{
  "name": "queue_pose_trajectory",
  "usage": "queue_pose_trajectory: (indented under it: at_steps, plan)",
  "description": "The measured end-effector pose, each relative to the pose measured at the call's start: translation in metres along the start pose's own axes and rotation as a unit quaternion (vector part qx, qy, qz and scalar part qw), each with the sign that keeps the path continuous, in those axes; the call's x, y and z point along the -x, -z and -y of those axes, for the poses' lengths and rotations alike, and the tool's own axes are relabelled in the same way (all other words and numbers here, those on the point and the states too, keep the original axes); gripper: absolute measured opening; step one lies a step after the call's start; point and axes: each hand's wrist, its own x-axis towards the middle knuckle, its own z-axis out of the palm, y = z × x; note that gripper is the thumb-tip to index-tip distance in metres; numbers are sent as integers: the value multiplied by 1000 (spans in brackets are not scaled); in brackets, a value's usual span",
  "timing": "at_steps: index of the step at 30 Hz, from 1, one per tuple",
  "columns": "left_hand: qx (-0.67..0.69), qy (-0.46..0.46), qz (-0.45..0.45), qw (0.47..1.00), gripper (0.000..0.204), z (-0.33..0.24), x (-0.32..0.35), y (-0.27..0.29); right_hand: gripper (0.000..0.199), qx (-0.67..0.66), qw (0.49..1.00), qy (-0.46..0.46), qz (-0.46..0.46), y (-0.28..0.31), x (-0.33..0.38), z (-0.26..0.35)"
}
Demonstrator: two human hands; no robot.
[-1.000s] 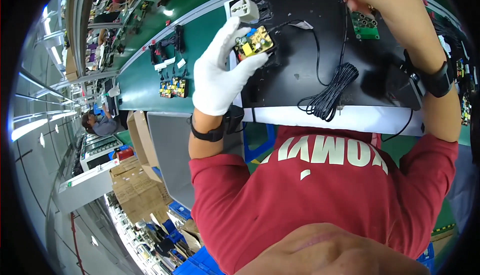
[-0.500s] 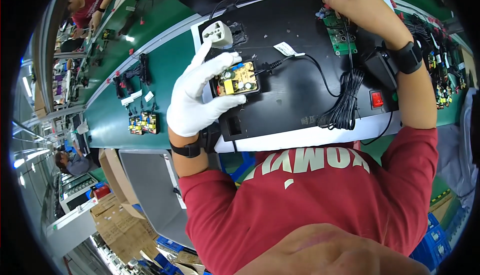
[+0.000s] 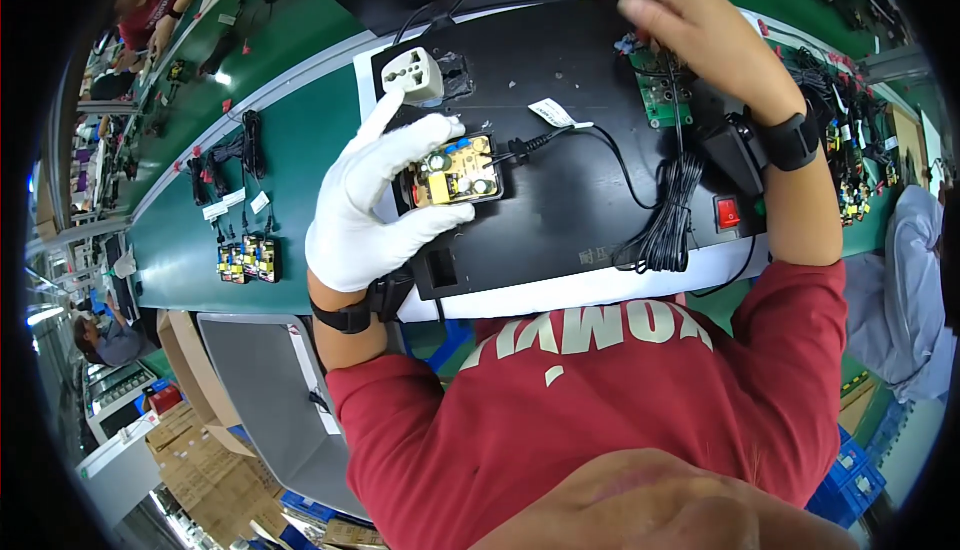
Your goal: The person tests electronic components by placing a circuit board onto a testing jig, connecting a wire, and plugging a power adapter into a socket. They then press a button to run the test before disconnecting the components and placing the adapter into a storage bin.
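My left hand point(image 3: 365, 200), in a white glove, grips an uncased power adapter board point(image 3: 465, 172) between the thumb below and the fingers above. The board is yellowish with several components and lies in a black half-shell. From its right side a black cord point(image 3: 620, 165) runs to a tied cable coil point(image 3: 672, 212); the cord carries a white label point(image 3: 553, 113). My bare right hand point(image 3: 690, 38) is at the top of a green circuit board point(image 3: 662, 95). Its fingers are curled together, and what they hold is hidden. A thin yellow wire shows beside the fingertips.
A white socket point(image 3: 410, 74) sits on the black panel point(image 3: 560, 220) by my left fingers. A red rocker switch point(image 3: 727, 213) is at its right. More adapter boards point(image 3: 248, 258) lie on the green bench point(image 3: 175, 250). A grey bin point(image 3: 270, 400) stands below left.
The view has shifted, so the bench scene appears a little lower and further left. My left hand keeps its grip on the adapter board; my right hand stays at the green board, fingers curled.
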Motion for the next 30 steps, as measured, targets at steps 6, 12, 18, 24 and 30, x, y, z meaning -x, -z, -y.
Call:
queue_pose_trajectory:
  at_steps: [6, 12, 18, 24, 30]
  plan:
    - [2, 20, 3, 1000, 62, -2, 1, 0, 37, 120, 992, 30, 8, 15, -2, 3]
    - [-3, 5, 0, 1000, 60, -1, 1, 0, 29, 110, 987, 117, -12, 5, 4, 9]
    - [4, 3, 2, 1000, 58, -3, 1, 1, 25, 205, 971, 113, 36, 6, 0, 15]
    - [-7, 13, 4, 1000, 57, -5, 0, 1, 24, 219, 959, 175, 46, 9, -3, 10]
    - [-7, 23, 13, 1000, 58, -4, 0, 1, 25, 125, 967, 175, 135, 19, -12, 9]
